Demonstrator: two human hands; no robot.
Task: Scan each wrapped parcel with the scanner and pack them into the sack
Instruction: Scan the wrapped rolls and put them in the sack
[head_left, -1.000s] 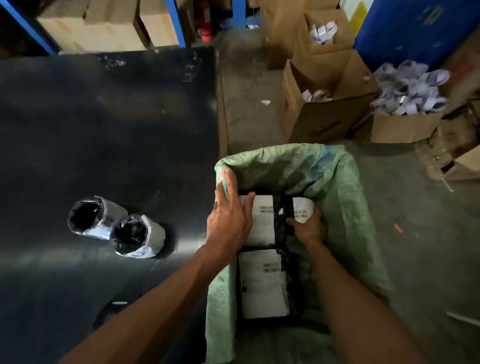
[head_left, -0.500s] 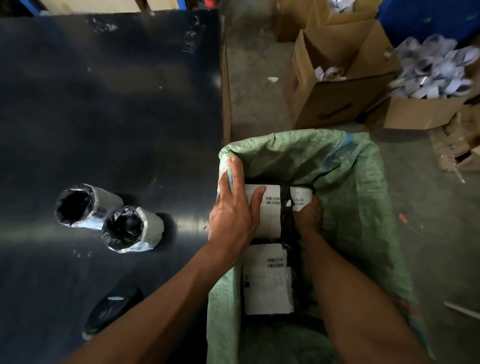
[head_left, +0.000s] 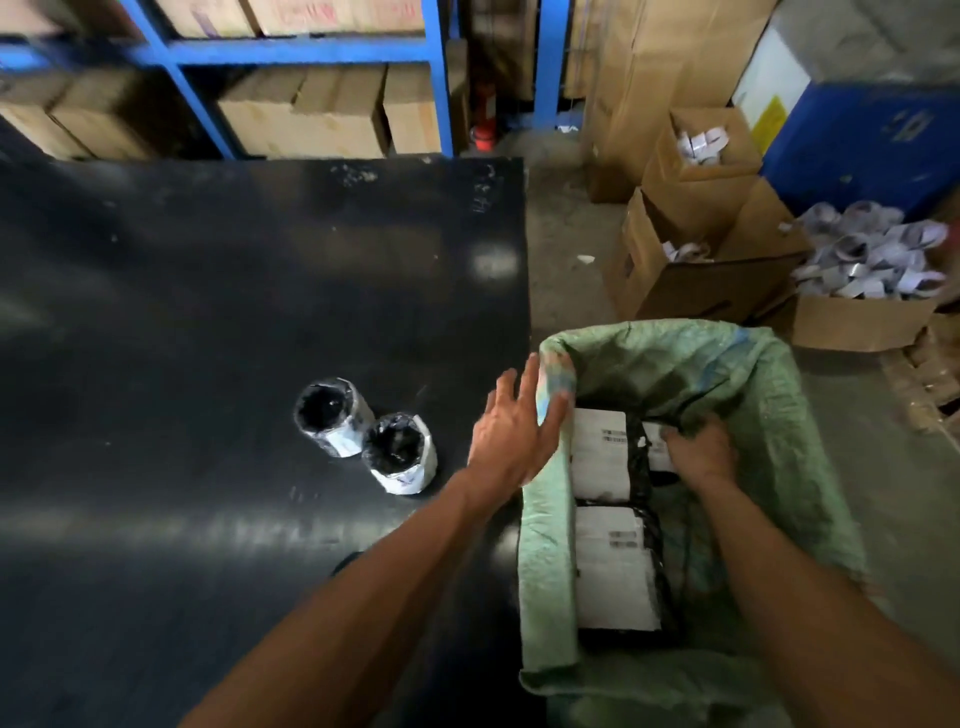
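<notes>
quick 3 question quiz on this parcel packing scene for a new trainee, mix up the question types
1. True or false: both wrapped parcels on the black table have already gone into the green sack.
2. Multiple choice: where is the right hand? A) on the table B) inside the sack on a labelled parcel C) on a cardboard box
3. Fill in: the left hand is spread at the sack's ____ rim, the side nearest the table.

Key
1. False: two stand on the table, side by side.
2. B
3. left
</notes>
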